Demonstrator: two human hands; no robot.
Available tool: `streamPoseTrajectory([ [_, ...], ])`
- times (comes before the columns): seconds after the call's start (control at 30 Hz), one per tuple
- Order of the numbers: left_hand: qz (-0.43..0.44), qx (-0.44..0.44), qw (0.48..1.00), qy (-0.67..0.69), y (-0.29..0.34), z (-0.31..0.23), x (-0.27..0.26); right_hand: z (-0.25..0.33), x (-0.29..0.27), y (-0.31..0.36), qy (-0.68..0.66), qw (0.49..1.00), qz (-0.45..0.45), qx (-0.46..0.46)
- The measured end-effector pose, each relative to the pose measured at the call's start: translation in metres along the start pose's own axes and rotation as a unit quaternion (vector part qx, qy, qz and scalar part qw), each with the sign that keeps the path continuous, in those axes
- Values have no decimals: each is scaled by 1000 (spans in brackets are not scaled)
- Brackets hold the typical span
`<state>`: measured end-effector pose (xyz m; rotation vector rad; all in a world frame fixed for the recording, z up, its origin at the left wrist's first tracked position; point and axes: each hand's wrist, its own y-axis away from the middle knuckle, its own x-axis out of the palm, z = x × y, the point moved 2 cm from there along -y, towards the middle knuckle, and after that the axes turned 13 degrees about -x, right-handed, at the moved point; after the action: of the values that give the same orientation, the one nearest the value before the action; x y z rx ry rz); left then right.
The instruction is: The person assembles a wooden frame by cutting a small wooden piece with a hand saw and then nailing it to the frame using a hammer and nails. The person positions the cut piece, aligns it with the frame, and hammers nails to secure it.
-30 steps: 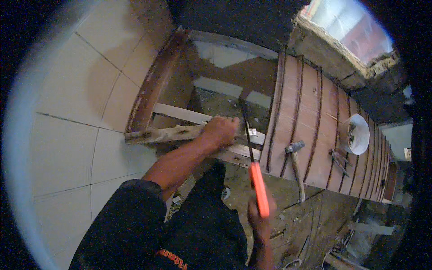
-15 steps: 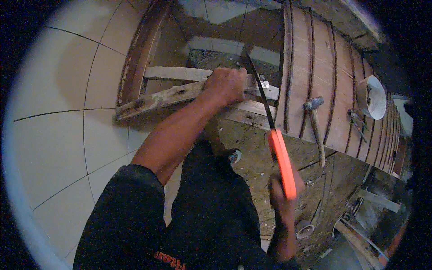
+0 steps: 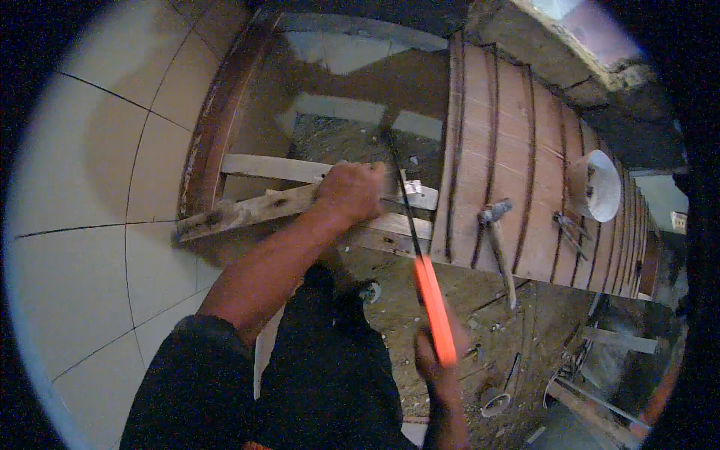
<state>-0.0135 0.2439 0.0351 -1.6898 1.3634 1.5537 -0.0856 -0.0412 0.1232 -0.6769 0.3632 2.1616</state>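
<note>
My left hand (image 3: 349, 193) is closed over a rough wooden strip (image 3: 255, 212), pressing it down on the slatted frame. The strip runs at a slant from the left side of the frame to a point under my fingers. In my right hand (image 3: 439, 352) is a handsaw (image 3: 433, 309) with a bright orange handle. Its dark narrow blade points away from me and crosses the wood just right of my left fist. Where the teeth meet the wood is too blurred to make out. A small pale scrap (image 3: 412, 186) sits beside the blade.
Right of the saw, a reddish ribbed wooden panel (image 3: 510, 172) carries a hammer (image 3: 496, 244), pliers (image 3: 571, 231) and a white bucket (image 3: 600, 187) lying on its side. Pale floor tiles (image 3: 82, 165) lie left; rough dirt ground (image 3: 480, 307) shows below the panel.
The whole view has shifted, so the scene sits lower and farther left. My left hand still grips the strip, and the saw stays across the wood beside it.
</note>
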Motion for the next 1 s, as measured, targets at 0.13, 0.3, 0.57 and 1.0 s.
streamPoseTrajectory([
  [0.13,-16,4,1000,-8,3,0,-5,-24,35,-79,-9,996,-62,-69],
  [0.3,-10,31,999,7,-1,4,-2,10,-11,37,27,998,32,46],
  [0.57,-22,39,999,16,-2,3,-3,-43,35,-83,-64,996,-47,-38],
  [1.0,-42,31,999,12,2,3,-3,-36,23,-41,55,997,-46,5],
])
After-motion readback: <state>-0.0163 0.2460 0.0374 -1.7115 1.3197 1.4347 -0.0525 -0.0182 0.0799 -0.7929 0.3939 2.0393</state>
